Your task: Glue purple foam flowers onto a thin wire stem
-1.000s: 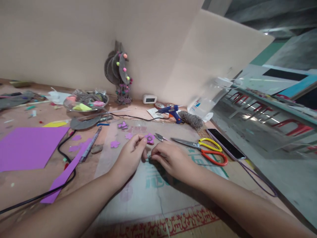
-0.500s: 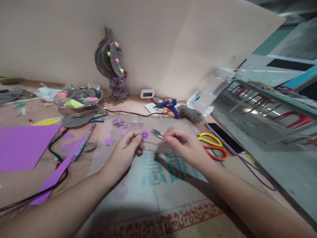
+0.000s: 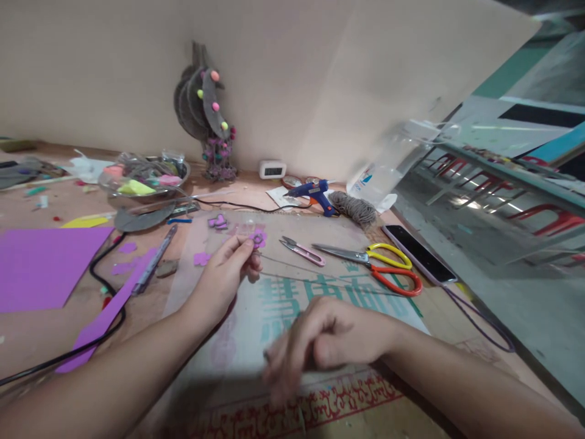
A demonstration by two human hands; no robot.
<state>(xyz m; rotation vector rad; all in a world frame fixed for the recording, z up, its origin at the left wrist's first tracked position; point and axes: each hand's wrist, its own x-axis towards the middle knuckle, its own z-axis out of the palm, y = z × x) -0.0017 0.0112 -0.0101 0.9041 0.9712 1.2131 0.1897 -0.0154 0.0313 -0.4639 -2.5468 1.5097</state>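
My left hand (image 3: 233,262) pinches a small purple flower (image 3: 258,239) with a dark ring of grey cord at its centre. From there a thin grey cord (image 3: 292,262) trails right over the printed sheet. Lower down, my right hand (image 3: 329,341) hangs above the sheet, palm turned down, its fingers apart and smeared by motion, with nothing visible in them. Pink-handled thread snips (image 3: 304,251) lie between the flower and the scissors (image 3: 365,256) with yellow and orange handles. More purple flower pieces (image 3: 201,260) rest left of my left hand.
Farther back are a blue glue gun (image 3: 315,194), a grey yarn bundle (image 3: 354,208), a white digital clock (image 3: 272,169) and a bowl of craft scraps (image 3: 183,183). A phone (image 3: 418,253) lies by the right table edge. Purple foam (image 3: 50,265) and a black cable (image 3: 94,271) occupy the left.
My right hand has moved down and toward me, away from the cord near the snips, uncovering the snips and scissor blades. My left hand keeps the flower, shifted slightly left.
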